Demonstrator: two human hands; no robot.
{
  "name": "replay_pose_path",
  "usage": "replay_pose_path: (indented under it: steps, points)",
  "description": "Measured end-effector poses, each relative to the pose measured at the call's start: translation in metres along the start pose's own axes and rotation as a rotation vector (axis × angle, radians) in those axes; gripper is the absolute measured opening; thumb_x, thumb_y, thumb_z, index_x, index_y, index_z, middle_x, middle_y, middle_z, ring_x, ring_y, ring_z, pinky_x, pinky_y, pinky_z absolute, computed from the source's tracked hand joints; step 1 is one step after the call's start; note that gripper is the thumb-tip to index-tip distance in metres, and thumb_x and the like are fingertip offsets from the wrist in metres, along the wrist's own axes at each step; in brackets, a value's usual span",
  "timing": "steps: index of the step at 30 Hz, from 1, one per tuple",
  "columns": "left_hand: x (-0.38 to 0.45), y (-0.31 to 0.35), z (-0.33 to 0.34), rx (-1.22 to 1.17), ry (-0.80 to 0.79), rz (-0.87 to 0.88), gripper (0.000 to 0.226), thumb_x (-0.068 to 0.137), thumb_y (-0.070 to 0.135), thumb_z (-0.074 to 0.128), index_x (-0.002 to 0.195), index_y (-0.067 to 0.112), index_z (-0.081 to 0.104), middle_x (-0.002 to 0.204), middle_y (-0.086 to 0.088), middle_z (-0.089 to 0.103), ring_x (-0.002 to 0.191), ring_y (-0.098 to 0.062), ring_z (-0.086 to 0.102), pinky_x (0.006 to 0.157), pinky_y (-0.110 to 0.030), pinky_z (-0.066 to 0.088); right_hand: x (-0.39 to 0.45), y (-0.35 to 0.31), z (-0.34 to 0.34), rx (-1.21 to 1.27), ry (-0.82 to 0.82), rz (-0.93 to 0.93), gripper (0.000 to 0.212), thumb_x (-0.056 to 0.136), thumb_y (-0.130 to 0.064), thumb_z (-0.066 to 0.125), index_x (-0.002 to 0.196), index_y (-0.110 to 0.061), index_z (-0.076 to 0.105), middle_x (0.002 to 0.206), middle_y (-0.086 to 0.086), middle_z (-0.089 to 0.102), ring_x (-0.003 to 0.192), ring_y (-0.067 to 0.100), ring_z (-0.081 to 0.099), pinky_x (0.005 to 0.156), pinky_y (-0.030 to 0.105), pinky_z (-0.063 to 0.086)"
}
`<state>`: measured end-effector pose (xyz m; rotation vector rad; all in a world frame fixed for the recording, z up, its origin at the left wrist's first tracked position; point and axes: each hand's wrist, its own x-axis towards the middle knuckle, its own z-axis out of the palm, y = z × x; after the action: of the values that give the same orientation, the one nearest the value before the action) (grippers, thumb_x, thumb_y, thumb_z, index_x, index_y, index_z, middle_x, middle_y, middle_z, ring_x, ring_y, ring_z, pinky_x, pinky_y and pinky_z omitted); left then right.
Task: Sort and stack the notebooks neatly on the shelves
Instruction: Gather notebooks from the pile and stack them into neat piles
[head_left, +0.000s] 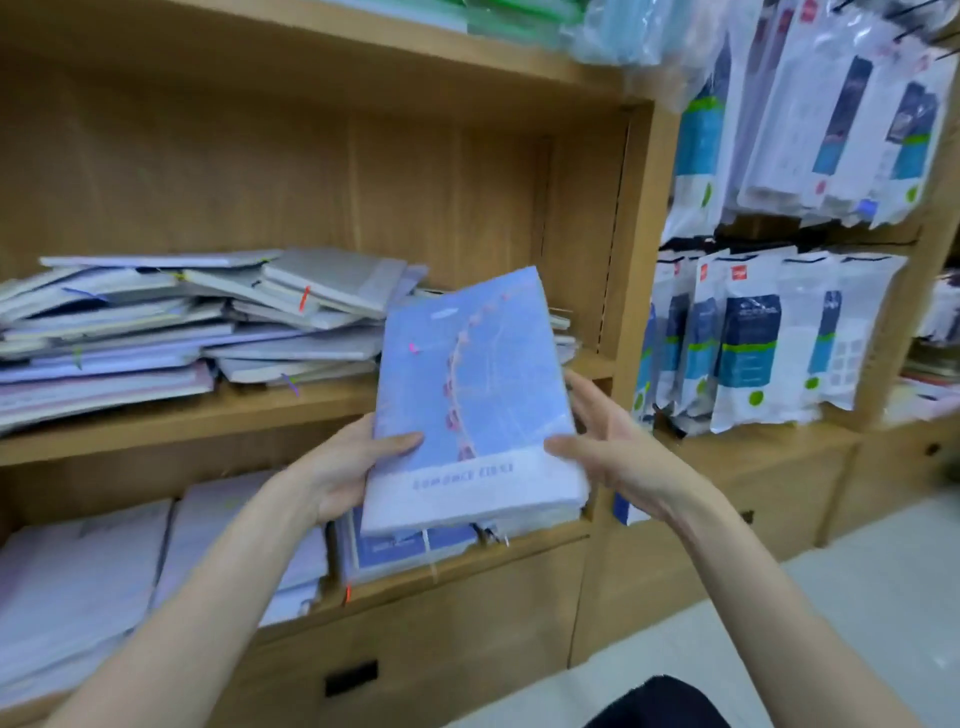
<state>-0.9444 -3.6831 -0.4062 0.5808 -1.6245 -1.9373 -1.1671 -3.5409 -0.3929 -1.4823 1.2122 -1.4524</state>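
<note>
**Blue notebook pack held up in front of the shelves**

While both hands are up in front of the shelves, they've got one blue notebook pack (470, 410) between them, tilted back and hanging in the air above the lower shelf (457, 564). The left hand (340, 467) grips the left edge with its thumb laid over the cover, and the right hand (605, 441) clasps the right edge, thumb on top and fingers behind. So neither hand is free.

My guess on handling: it looks thick, like a shrink-wrapped bundle rather than a single book, so fairly hefty and stiff, and the glossy wrap could be slippery. Holding it by the two long edges like this seems the safe way; one-handed by a corner I'd expect it to slide.

Counting near to far: one pack in hand. Under it on the lower shelf there's one dark blue book (395, 551) and two pale piles (83, 577) to the left. Further back, the middle shelf (208, 415) has a messy heap of notebooks (197, 322), easily over a dozen, too jumbled and blurry for an exact number. Off to the right there are two rows of hanging packets (753, 338).
</note>
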Motion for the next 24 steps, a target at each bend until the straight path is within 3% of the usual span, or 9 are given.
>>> replay_pose_path:
  steps: [3,7,10,12,15,18,21,24]
  points:
    - [-0.012,-0.048,-0.001,0.127,0.161,-0.042,0.037,0.081,-0.011,0.058,0.107,0.014,0.053,0.090,0.003,0.073,0.077,-0.014,0.070,0.063,-0.028,0.058,-0.013,0.049,0.004,-0.113,-0.039,0.131,0.086,0.075,-0.004,0.074,0.141,-0.034,0.028,0.133,-0.008,0.055,0.119,0.013,0.056,0.090,0.035,0.053]
    - [-0.031,-0.112,-0.023,0.330,0.215,-0.206,0.061,0.083,-0.011,0.059,0.127,0.023,0.035,0.111,-0.001,0.060,0.097,-0.018,0.061,0.077,-0.033,0.054,-0.034,0.114,0.028,-0.172,-0.102,0.187,0.096,0.075,0.001,0.075,0.137,-0.044,0.018,0.140,-0.015,0.041,0.124,-0.001,0.046,0.093,0.021,0.048]
    - [-0.058,-0.145,-0.046,0.448,0.223,-0.451,0.060,0.074,0.006,0.069,0.125,0.020,0.039,0.105,-0.001,0.061,0.088,-0.017,0.058,0.051,-0.022,0.044,-0.041,0.149,0.052,-0.183,-0.201,0.252,0.091,0.074,0.005,0.074,0.136,-0.040,0.023,0.139,-0.015,0.043,0.122,-0.005,0.047,0.092,0.022,0.048]
    - [-0.072,-0.161,-0.061,0.413,0.237,-0.533,0.058,0.064,0.014,0.067,0.118,0.021,0.046,0.098,0.001,0.063,0.081,-0.014,0.058,0.049,-0.017,0.039,-0.037,0.164,0.067,-0.142,-0.237,0.315,0.083,0.077,0.008,0.069,0.134,-0.036,0.028,0.132,-0.015,0.049,0.112,-0.007,0.054,0.083,0.019,0.050]
    - [-0.084,-0.164,-0.084,0.359,0.306,-0.517,0.039,0.082,0.004,0.063,0.114,0.023,0.049,0.100,0.004,0.064,0.080,-0.010,0.060,0.049,-0.015,0.042,-0.019,0.178,0.085,-0.154,-0.246,0.364,0.078,0.077,0.005,0.070,0.129,-0.037,0.030,0.128,-0.016,0.051,0.109,-0.009,0.054,0.084,0.019,0.051]
    - [-0.087,-0.151,-0.112,0.317,0.360,-0.436,0.045,0.082,0.004,0.065,0.120,0.023,0.048,0.103,0.006,0.066,0.086,-0.009,0.064,0.068,-0.026,0.053,0.010,0.178,0.101,-0.181,-0.241,0.353,0.086,0.075,0.004,0.074,0.139,-0.027,0.027,0.128,-0.013,0.049,0.105,-0.015,0.053,0.084,0.013,0.047]
    - [-0.084,-0.128,-0.135,0.260,0.422,-0.298,0.043,0.087,-0.008,0.055,0.118,0.021,0.049,0.096,0.007,0.065,0.071,-0.002,0.066,0.058,-0.020,0.053,0.048,0.169,0.120,-0.149,-0.183,0.353,0.084,0.080,0.004,0.067,0.142,-0.029,0.022,0.120,-0.015,0.052,0.103,-0.002,0.057,0.078,0.017,0.052]
    - [-0.079,-0.109,-0.167,0.251,0.509,-0.170,0.048,0.088,-0.011,0.051,0.129,0.011,0.046,0.111,-0.006,0.064,0.078,-0.010,0.066,0.070,-0.024,0.056,0.091,0.168,0.146,-0.156,-0.151,0.357,0.083,0.083,-0.003,0.067,0.146,-0.030,0.021,0.132,-0.008,0.048,0.115,0.013,0.053,0.079,0.024,0.053]
